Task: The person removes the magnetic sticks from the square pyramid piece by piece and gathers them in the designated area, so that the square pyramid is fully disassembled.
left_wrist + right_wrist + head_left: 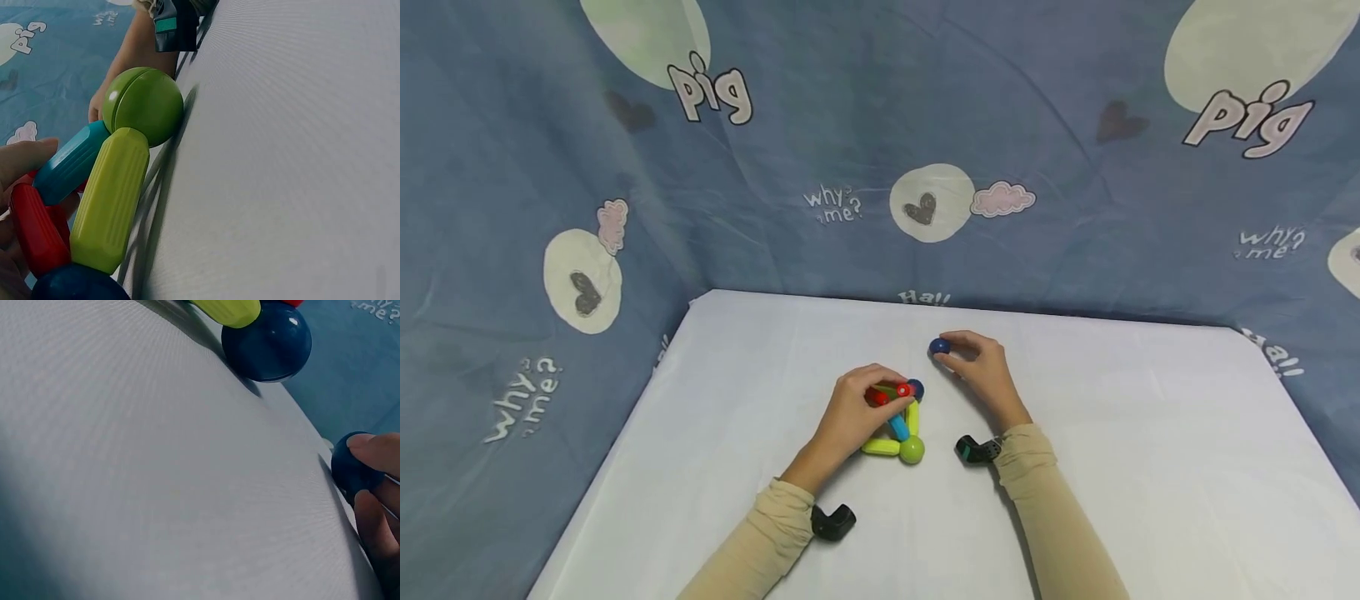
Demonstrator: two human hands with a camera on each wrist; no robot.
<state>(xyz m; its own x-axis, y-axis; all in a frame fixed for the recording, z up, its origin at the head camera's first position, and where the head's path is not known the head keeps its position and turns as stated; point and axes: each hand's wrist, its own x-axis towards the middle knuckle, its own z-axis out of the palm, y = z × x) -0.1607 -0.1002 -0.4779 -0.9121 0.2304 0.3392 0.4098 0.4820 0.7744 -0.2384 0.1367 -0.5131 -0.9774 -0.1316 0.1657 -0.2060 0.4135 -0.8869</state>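
Observation:
A toy structure of coloured rods and balls stands on the table. Its green ball (912,450) joins two yellow-green rods (111,200) and a light blue rod (72,161). Red rods (39,228) slope up from a dark blue ball (267,342) at another corner. My left hand (857,408) grips the structure by its upper red rods, thumb on the near side; the hand hides part of it. To the right and farther back, my right hand (981,367) pinches a separate dark blue ball (939,347) between thumb and fingers, apart from the structure.
A white cloth covers the table (1150,467). Behind and to the left hangs a blue printed curtain (820,108). Black wrist cameras (832,522) sit on both wrists, close to the tabletop.

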